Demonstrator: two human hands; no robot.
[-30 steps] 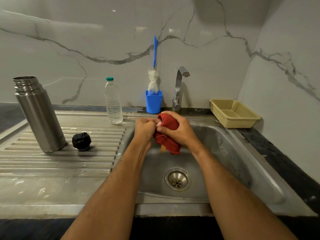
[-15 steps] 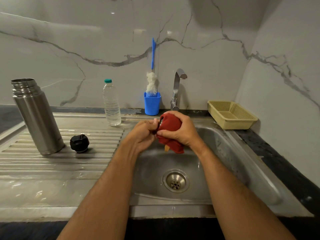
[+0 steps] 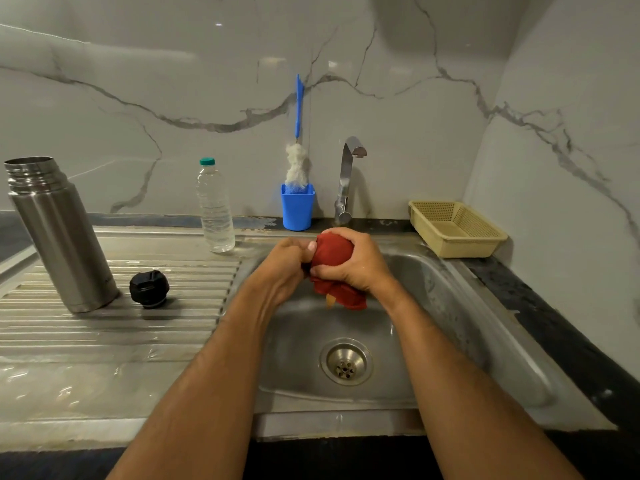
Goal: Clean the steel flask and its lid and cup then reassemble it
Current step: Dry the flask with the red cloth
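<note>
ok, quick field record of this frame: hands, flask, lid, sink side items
left hand: grips something hidden beside the cloth, over the sink
right hand: grip wraps the red cloth
flask: upright on drainboard, open top
lid: black, on drainboard, right of flask, apart
back ledge: water bottle, blue cup with brush, tap
basket: right of tap

One open steel flask (image 3: 59, 233), one black lid (image 3: 149, 289), one clear water bottle (image 3: 214, 206), one blue holder (image 3: 298, 206) with one bottle brush (image 3: 297, 147), one tap (image 3: 348, 178), one beige basket (image 3: 457, 230), one red cloth (image 3: 334, 271), two hands (image 3: 360, 263), one sink (image 3: 450, 306).
</note>
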